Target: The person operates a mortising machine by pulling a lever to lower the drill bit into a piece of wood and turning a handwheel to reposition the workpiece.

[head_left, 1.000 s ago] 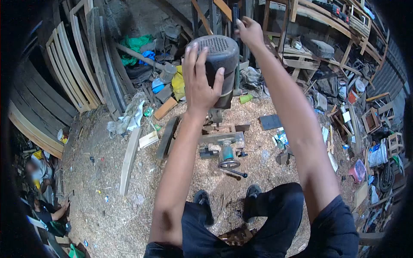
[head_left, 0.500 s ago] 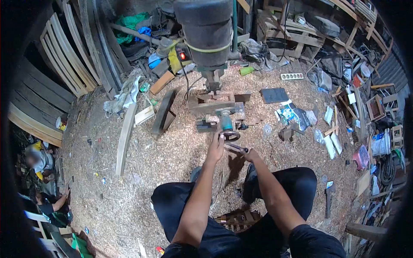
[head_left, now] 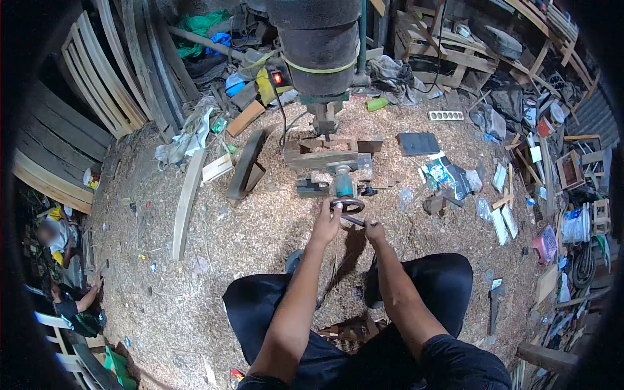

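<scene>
My left hand (head_left: 327, 225) is closed on the near left rim of a dark handwheel (head_left: 351, 206) at the front of the machine. My right hand (head_left: 375, 234) wraps round the outer end of a metal lever (head_left: 353, 221) just below the wheel. Behind the wheel is a green-painted hub (head_left: 343, 186), and beyond it a wooden workpiece (head_left: 322, 156) sits in the machine's holder, with wood chips in its recess. The machine's tool head (head_left: 324, 120) points down over the wood, under a large dark motor housing (head_left: 315, 39).
Wood chips cover the floor. A curved wooden piece (head_left: 188, 205) and a dark beam (head_left: 249, 164) lie to the left. A dark flat block (head_left: 418, 143) and a power strip (head_left: 446, 116) are at right. Another person (head_left: 78, 305) sits at far left. A red switch light (head_left: 277, 77) glows.
My right hand has shifted slightly left and now covers the lever's end knob, which showed before. My left hand stays at the handwheel rim. The whole view has shifted a little.
</scene>
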`<state>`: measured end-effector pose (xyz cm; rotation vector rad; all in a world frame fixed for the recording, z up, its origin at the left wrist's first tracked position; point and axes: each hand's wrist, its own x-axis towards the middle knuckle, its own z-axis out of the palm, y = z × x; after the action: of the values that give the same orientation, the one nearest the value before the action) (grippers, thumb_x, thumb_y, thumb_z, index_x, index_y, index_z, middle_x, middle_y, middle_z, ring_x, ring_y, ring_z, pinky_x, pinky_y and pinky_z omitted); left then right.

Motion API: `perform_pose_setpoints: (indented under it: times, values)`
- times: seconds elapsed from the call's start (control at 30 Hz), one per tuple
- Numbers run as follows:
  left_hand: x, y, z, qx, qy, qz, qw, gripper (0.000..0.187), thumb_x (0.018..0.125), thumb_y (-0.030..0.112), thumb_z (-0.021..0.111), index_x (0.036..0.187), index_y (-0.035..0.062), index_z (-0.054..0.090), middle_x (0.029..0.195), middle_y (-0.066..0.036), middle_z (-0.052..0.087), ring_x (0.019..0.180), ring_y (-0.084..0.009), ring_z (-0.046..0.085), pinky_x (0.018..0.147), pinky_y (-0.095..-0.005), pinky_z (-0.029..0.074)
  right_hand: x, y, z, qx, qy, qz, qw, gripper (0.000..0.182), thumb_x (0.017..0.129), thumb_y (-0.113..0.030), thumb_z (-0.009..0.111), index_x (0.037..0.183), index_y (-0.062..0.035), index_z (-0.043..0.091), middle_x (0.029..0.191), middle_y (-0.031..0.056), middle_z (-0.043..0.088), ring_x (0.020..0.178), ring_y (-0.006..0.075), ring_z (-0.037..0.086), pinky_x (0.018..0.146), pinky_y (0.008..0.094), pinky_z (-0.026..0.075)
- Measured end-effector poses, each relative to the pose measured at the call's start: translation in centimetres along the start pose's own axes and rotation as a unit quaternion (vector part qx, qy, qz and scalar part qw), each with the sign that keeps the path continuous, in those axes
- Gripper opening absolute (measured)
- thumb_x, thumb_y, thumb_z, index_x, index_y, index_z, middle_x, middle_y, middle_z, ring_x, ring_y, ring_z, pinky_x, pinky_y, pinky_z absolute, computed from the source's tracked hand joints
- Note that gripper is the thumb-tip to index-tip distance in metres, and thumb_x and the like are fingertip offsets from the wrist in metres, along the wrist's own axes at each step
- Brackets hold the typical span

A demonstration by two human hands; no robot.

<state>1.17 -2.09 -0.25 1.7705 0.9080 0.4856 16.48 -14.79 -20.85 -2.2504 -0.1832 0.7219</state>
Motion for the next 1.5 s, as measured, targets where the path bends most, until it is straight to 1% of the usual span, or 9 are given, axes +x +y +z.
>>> perform_pose_setpoints:
  times: [0.1,0.43,0.73,0.77,0.8,0.93,1.1,1.23,1.5]
  values:
    - [0.2,-0.9,0.3,0.011,0.009,0.015,1.0,0.039,0.105,0.031,0.047,0.134,0.0054,0.044,0.13,-0.024,0.054,0.12,-0.0355,0.054,0.102,-0.0409,0.041,-1.5,-1.9,-1.6,-0.021,-0.039,-0.056,0.997,0.054,0.089,-0.049,0.057,0.088,0.0029,0.073,0.087,0.0296,0.069,0.091,0.0433,0.069,0.085,0.0484,0.052]
    - [0.0,-0.2,-0.2,0.016,0.021,-0.003,1.0,0.035,0.104,0.027,0.049,0.13,0.0035,0.046,0.127,-0.026,0.056,0.12,-0.0406,0.054,0.102,-0.0433,0.042,-6.3,-7.3,-4.2,-0.121,0.032,-0.084,0.989,0.051,0.089,-0.045,0.055,0.091,0.0021,0.073,0.091,0.0316,0.068,0.092,0.0476,0.067,0.086,0.0519,0.052]
    - [0.7,1.1,-2.2,-0.019,0.061,0.015,0.998,0.035,0.103,0.029,0.047,0.126,0.0031,0.052,0.125,-0.027,0.058,0.112,-0.0413,0.06,0.097,-0.0445,0.046,-3.8,-7.7,-5.0,-0.128,0.046,-0.113,0.984,0.077,0.097,-0.058,0.039,0.096,0.0129,0.067,0.1,0.0382,0.064,0.103,0.0525,0.062,0.095,0.0513,0.048]
    - [1.4,2.4,-2.7,-0.022,0.15,0.062,0.986,0.034,0.103,0.027,0.047,0.124,0.0004,0.055,0.12,-0.025,0.06,0.11,-0.0386,0.06,0.098,-0.0425,0.045,-3.1,-8.8,-5.5,-0.137,0.062,-0.115,0.982,0.079,0.098,-0.059,0.037,0.099,0.0145,0.066,0.103,0.0392,0.063,0.105,0.0528,0.061,0.096,0.0513,0.047]
    - [2.0,5.3,-4.0,-0.043,0.183,0.083,0.979,0.035,0.103,0.026,0.047,0.125,-0.0007,0.054,0.12,-0.024,0.06,0.113,-0.038,0.058,0.1,-0.0425,0.043,-4.6,-13.1,-8.7,-0.137,0.006,-0.144,0.98,0.08,0.099,-0.06,0.033,0.116,0.0129,0.06,0.113,0.0395,0.061,0.113,0.0498,0.059,0.098,0.0512,0.045]
    - [5.4,19.4,-9.5,-0.031,0.324,0.245,0.913,0.036,0.103,0.026,0.046,0.125,-0.0008,0.052,0.122,-0.021,0.057,0.116,-0.0353,0.055,0.103,-0.0422,0.039,-7.1,-30.1,-16.4,0.143,0.135,-0.286,0.938,0.058,0.102,-0.049,0.041,0.114,0.0048,0.061,0.109,0.0321,0.065,0.105,0.0476,0.062,0.089,0.0487,0.047]
    - [9.1,36.1,-14.5,0.0,0.409,0.471,0.782,0.031,0.095,0.016,0.054,0.119,-0.0028,0.052,0.119,-0.022,0.055,0.116,-0.0391,0.051,0.102,-0.0467,0.037,-16.6,-49.4,-26.2,0.258,0.153,-0.439,0.847,0.046,0.102,-0.042,0.052,0.113,0.0026,0.057,0.099,0.0219,0.07,0.095,0.0316,0.069,0.082,0.041,0.05]
    - [13.1,41.9,-16.2,0.117,0.476,0.49,0.721,0.029,0.085,0.016,0.06,0.111,0.0031,0.056,0.116,-0.016,0.058,0.112,-0.0355,0.054,0.098,-0.0477,0.039,-17.1,-59.4,-29.5,0.277,0.178,-0.471,0.819,0.044,0.099,-0.04,0.055,0.108,0.003,0.059,0.097,0.022,0.07,0.093,0.033,0.069,0.081,0.0397,0.051]
    - [14.8,42.2,-15.9,0.087,0.457,0.435,0.771,0.023,0.082,0.015,0.054,0.1,0.0036,0.06,0.105,-0.016,0.063,0.104,-0.0374,0.059,0.092,-0.0474,0.044,-6.3,-70.8,-29.7,0.207,0.216,-0.487,0.821,0.056,0.093,-0.042,0.061,0.116,0.0084,0.055,0.109,0.0317,0.064,0.108,0.0449,0.061,0.094,0.0447,0.047]
